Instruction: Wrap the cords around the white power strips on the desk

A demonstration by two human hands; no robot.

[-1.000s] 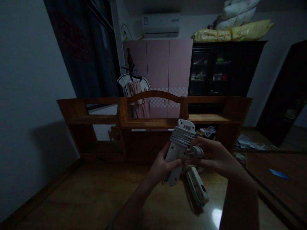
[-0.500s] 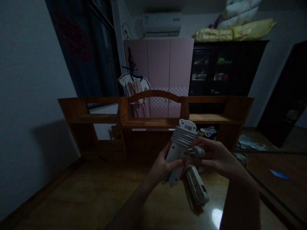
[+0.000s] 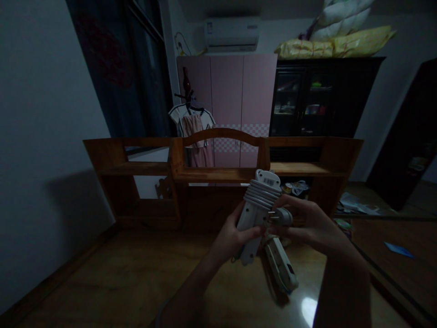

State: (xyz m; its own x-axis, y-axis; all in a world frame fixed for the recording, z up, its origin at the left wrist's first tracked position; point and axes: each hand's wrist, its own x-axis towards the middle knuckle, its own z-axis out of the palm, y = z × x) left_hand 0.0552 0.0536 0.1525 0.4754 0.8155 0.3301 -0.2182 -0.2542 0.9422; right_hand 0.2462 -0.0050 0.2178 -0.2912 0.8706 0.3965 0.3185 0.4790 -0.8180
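Note:
My left hand (image 3: 232,234) grips a white power strip (image 3: 251,218) from its left side, the thumb lying across the underside. The strip is tilted, with a barcode label near its upper end. Its white cord (image 3: 262,193) is wound round the upper part in several turns. Between the fingers and thumb of my right hand (image 3: 303,223) is the cord's plug (image 3: 282,216), its metal prongs pointing left, close against the strip. Below, a second, cream-coloured power strip (image 3: 280,264) lies on the wooden surface, its upper end partly hidden by my hands.
A wooden surface (image 3: 136,273) spreads beneath my hands. Behind it stands a wooden shelf headboard (image 3: 218,174), with a plastic bag (image 3: 299,187) in its right part. Farther back are a pink wardrobe (image 3: 226,91) and a dark cabinet (image 3: 344,100). A wall (image 3: 51,136) rises on the left.
The view has shifted very slightly. Both hands keep their hold on the power strip and plug, with the plug and its prongs turned by a tiny amount at most.

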